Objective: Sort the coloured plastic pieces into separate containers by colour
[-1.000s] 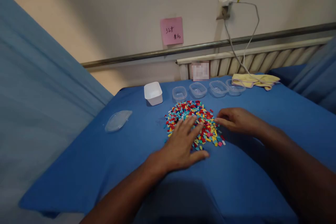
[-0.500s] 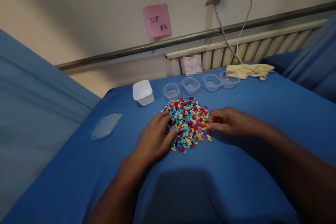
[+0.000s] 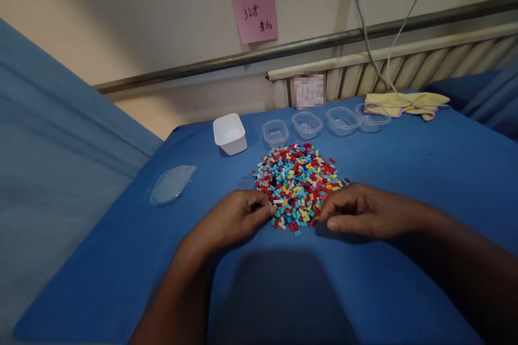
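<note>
A heap of small toy building bricks [image 3: 299, 178] in red, blue, yellow, white and other colours lies on the blue cloth. At its near left edge, my left hand [image 3: 238, 215] has thumb and forefinger pinched together. A white brick [image 3: 278, 201] lies right by those fingertips; whether anything is between them I cannot tell. My right hand [image 3: 364, 211] rests at the near right edge of the heap. Its fingers curl loosely towards the bricks, the thumb is apart from them, and nothing shows in the grip.
Behind the heap, several clear plastic tubs [image 3: 306, 125] stand in a row beside a white tub [image 3: 230, 135]. A clear lid [image 3: 172, 185] lies to the left. At the back right lies a yellow cloth [image 3: 404, 104], with a cable [image 3: 372, 54] hanging over it.
My left hand has drawn back from over the heap to its near edge and closed into a pinch. My right hand has come nearer along the right side. The view has shifted slightly.
</note>
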Tool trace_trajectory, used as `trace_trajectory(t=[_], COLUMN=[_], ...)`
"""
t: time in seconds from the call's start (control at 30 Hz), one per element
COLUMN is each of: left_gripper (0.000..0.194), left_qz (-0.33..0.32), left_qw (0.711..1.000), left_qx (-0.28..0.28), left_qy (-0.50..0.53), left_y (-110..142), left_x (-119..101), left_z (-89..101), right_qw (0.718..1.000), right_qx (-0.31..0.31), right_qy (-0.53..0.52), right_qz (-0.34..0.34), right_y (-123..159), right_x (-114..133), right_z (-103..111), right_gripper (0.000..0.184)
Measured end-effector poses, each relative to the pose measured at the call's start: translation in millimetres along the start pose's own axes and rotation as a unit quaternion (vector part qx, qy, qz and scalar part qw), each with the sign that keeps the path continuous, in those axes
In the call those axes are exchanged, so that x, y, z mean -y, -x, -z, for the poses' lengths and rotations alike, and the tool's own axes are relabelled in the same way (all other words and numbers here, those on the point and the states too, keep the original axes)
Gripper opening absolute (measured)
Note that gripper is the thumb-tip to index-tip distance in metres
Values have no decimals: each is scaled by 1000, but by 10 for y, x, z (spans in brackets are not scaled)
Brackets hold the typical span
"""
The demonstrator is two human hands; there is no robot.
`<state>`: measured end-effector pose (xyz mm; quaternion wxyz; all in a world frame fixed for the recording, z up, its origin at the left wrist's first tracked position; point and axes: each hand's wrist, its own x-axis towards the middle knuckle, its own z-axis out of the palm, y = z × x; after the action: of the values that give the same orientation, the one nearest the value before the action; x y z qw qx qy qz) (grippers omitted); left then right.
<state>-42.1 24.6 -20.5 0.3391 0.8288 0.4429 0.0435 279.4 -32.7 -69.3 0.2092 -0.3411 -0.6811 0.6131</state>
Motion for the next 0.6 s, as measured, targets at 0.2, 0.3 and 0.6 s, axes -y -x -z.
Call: trace_trajectory(t=[0.2,0.3,0.6], left_gripper=[48,47,30], left_qz=[34,28,-133], left_qw=[998,991,956], left_qx=[-57,-112,-259], left_qy=[-6,65,-43], left_y=[-61,-134,-356], left_x=[255,298,380], left_z=[28,-52,-328], right_qw=[998,999,907], right_qx=[64,-26,-403], right_qy=[-2,-3,117], right_qz=[26,45,12], right_y=[-81,-98,-78], right_x=[76,61,-241], right_z=[-373,-328,205], right_gripper=[49,40,52])
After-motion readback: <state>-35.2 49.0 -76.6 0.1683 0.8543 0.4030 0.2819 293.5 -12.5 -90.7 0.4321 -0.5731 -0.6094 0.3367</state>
